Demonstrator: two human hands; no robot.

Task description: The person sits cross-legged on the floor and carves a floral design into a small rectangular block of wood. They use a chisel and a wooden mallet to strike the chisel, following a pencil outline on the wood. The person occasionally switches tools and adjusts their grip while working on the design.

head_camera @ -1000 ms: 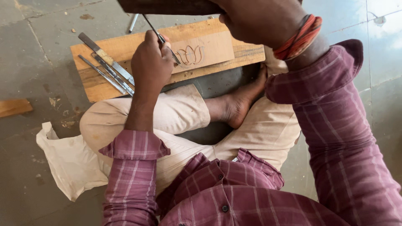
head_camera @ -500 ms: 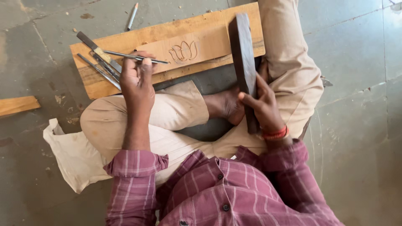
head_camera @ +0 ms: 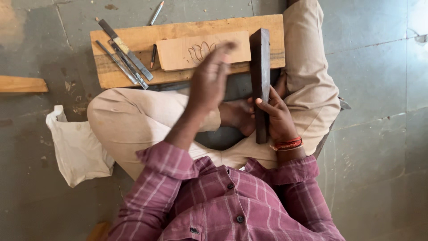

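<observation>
So the right hand [head_camera: 277, 117] is wrapped around a long dark wooden bar [head_camera: 260, 80], gripping it down near its lower end, fingers curled over the left edge and thumb side on the right. The bar's long axis runs pretty much straight up and down in the head view, pointing away from the person's body toward the wooden board [head_camera: 133, 42], and its far end sits over the board's right part, just beside the small carving block [head_camera: 178, 53] with a flower outline cut into it. Most of the bar sticks out beyond the grip, only a short stub shows below the hand near the red bracelet [head_camera: 287, 143]. The left hand [head_camera: 209, 82] is raised over the lap and motion-blurred, fingertips up near the carving block's lower edge; honestly can't tell whether it's holding anything or how closed it is. On the left part of the board a few chisels [head_camera: 127, 56] lie side by side, slanted diagonally, with a thin dark one [head_camera: 153, 56] just beside the block. A pencil [head_camera: 156, 12] lies on the floor past the board's far edge. The person sits cross-legged in beige trousers, a white cloth bag [head_camera: 78, 149] on the floor to their left and a wood offcut [head_camera: 20, 84] further out.
</observation>
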